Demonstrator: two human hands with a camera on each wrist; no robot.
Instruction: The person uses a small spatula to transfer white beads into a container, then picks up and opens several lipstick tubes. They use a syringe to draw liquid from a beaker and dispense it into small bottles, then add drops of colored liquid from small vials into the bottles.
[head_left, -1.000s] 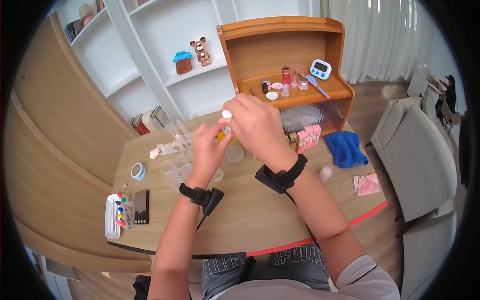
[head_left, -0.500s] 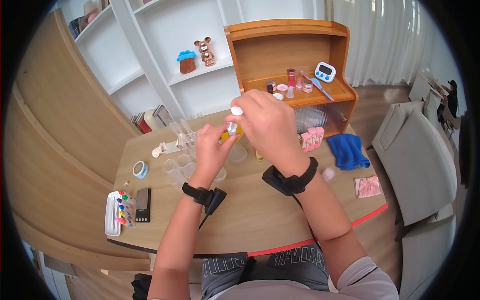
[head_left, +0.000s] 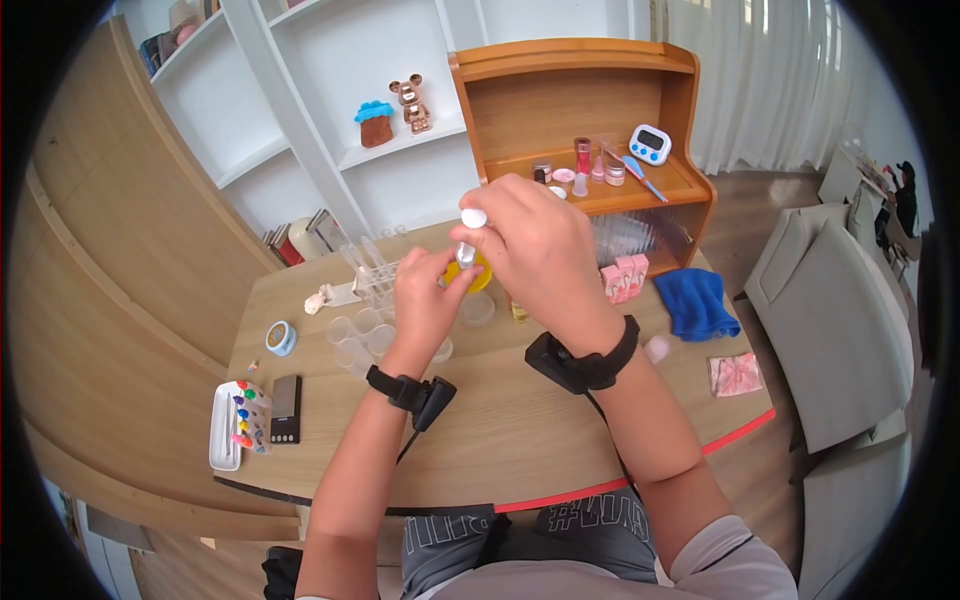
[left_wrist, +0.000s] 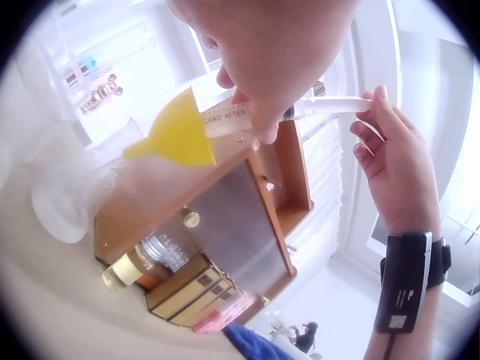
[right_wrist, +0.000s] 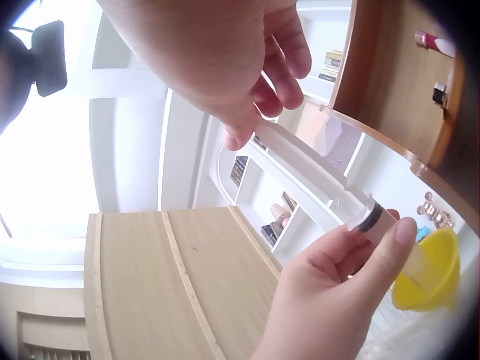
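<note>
Syringe: in the head view, the syringe (head_left: 467,256) is held over the counter (head_left: 500,420), just 12 o'clock of the picture's centre.
Left hand: the left hand (head_left: 425,300) pinches the barrel.
Right hand: the right hand (head_left: 540,250) pinches the white plunger end (head_left: 474,217); both wrist views show the hands apart, with clear plunger between them, a gap the head view foreshortens.
Funnel: the yellow funnel (left_wrist: 178,133) is mostly covered by the hands in the head view; the left wrist view shows its cone and spout, with the barrel reaching its mouth.
Lettering: "CARD AFTER" reads on the barrel only in the left wrist view.
Gold boxes: the left wrist view shows gold boxes (left_wrist: 187,289) beside a bottle (left_wrist: 135,268).
Around the hands: in the head view, clear cups (head_left: 360,335) sit toward 8 o'clock, a blue towel (head_left: 697,303) between 3 and 4.
Change: against a second ago, more yellow shows below the fingers, and the gold boxes have gone behind the right hand in the head view.
</note>
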